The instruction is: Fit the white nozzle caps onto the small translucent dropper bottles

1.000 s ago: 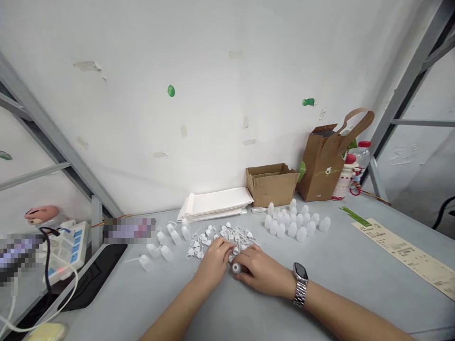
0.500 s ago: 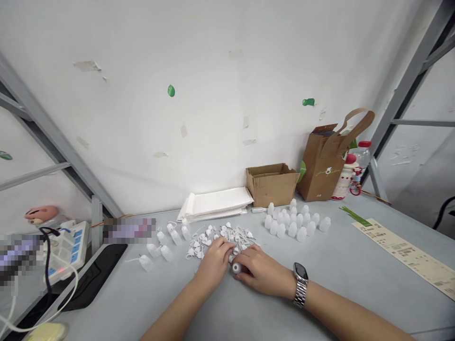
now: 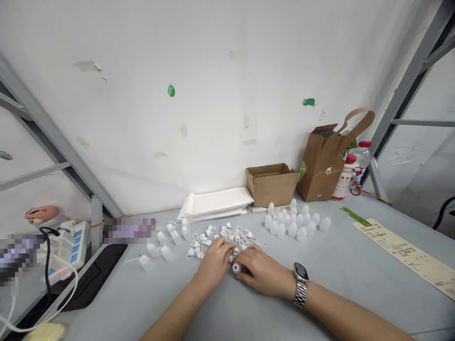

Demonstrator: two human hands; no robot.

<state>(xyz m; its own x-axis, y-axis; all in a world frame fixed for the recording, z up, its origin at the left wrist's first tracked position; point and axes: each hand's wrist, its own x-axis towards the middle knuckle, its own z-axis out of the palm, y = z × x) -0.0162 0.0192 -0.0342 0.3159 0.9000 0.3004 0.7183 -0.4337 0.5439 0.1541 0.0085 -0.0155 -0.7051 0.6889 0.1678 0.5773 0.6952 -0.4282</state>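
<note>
My right hand (image 3: 261,270), with a watch on its wrist, is closed round a small translucent bottle (image 3: 236,268) whose round end faces me. My left hand (image 3: 215,259) touches it from the left with fingers pinched together; what they hold is hidden or too small to make out. Just beyond both hands lies a loose pile of white caps with cords (image 3: 227,232). Several bottles without cords (image 3: 292,229) stand in a group to the right of the pile. On the left are several bottles with caps (image 3: 166,253), some lying tilted.
White padded envelopes (image 3: 220,202), an open cardboard box (image 3: 273,187) and a brown paper bag (image 3: 322,170) line the wall. A long printed paper (image 3: 405,251) lies right. A black phone-like slab (image 3: 94,279) and power strip (image 3: 80,246) are left.
</note>
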